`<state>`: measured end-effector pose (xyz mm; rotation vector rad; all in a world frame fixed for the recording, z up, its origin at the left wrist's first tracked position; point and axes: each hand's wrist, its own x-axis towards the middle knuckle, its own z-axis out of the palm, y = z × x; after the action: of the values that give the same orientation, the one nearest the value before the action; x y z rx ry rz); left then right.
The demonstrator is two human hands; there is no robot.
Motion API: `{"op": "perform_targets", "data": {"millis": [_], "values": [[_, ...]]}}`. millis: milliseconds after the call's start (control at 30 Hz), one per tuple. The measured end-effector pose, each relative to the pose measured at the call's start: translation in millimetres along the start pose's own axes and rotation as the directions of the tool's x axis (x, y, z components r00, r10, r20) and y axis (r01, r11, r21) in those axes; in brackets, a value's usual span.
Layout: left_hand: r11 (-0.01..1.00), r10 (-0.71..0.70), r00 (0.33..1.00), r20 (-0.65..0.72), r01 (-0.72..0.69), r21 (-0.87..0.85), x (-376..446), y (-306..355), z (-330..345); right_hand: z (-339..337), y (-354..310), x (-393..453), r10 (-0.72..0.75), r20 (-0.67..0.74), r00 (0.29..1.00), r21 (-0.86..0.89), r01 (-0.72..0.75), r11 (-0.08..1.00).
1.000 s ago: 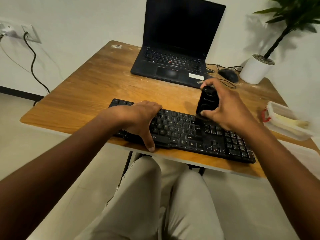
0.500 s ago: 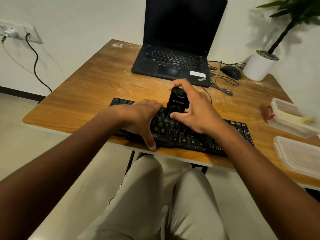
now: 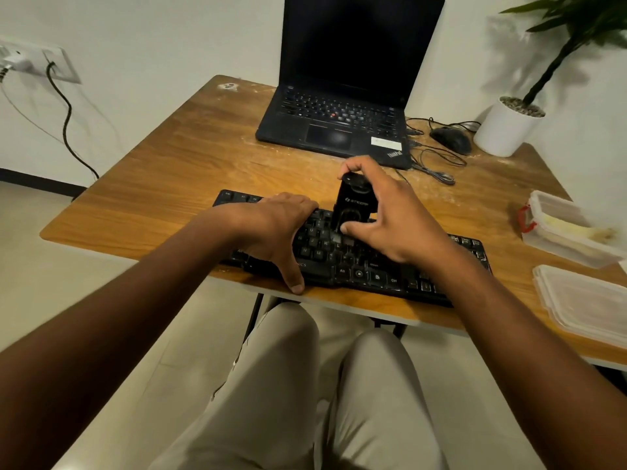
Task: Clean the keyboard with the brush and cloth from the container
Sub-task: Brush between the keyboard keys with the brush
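The black keyboard (image 3: 356, 262) is lying along the near edge of the wooden table (image 3: 163, 184), its left part covered by the person's hands. The brush (image 3: 353, 205) — a black, blocky tool with pale lettering on its side — is standing upright on the keys near the middle of the keyboard, its lower end touching them. The right hand (image 3: 390, 218) is gripping the brush, forefinger curled over its top and thumb pressing its lower front. The left hand (image 3: 271, 228) is resting flat on the left part of the keyboard, fingers relaxed and holding nothing, thumb reaching over the front edge.

At the right side of the table the clear plastic container (image 3: 563, 228) is sitting open, something pale yellow inside — whether it is the cloth cannot be told. Its lid (image 3: 583, 303) is lying just nearer, close beside it. Behind the keyboard an open laptop (image 3: 342, 96) with a dark screen is standing; to its right are a black mouse (image 3: 451, 139) with a tangled cable and a white plant pot (image 3: 507, 127).
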<state>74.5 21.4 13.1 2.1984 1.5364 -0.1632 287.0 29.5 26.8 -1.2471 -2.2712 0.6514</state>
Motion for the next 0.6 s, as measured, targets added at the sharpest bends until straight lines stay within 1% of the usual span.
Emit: {"op": "perform_targets", "data": {"millis": [167, 233, 300, 367, 467, 600], "values": [[1.0, -0.006, 1.0, 0.006, 0.006, 0.001, 1, 1, -1, 7, 20, 6, -0.058, -0.195, 0.979, -0.071, 0.045, 0.996], [1.0, 0.0, 1.0, 0.008, 0.0, 0.006, 2, 0, -1, 7, 21, -4, -0.09, -0.217, 0.972, -0.128, 0.063, 0.99], [1.0, 0.003, 1.0, 0.014, -0.003, 0.014, 3, -1, 0, 7, 19, -18, -0.123, -0.169, 0.978, -0.162, 0.095, 0.982], [1.0, 0.006, 1.0, 0.011, -0.007, 0.013, 4, -2, 1, 7, 13, -33, -0.138, -0.1, 0.985, -0.161, 0.121, 0.979], [1.0, 0.013, 1.0, -0.002, -0.013, 0.002, 6, -5, 2, 1, -1, -53, -0.109, 0.006, 0.994, -0.132, 0.109, 0.985], [1.0, 0.019, 1.0, -0.003, -0.019, 0.013, 6, -5, 3, -18, -15, -54, -0.004, 0.087, 0.996, 0.085, -0.003, 0.996]]}}
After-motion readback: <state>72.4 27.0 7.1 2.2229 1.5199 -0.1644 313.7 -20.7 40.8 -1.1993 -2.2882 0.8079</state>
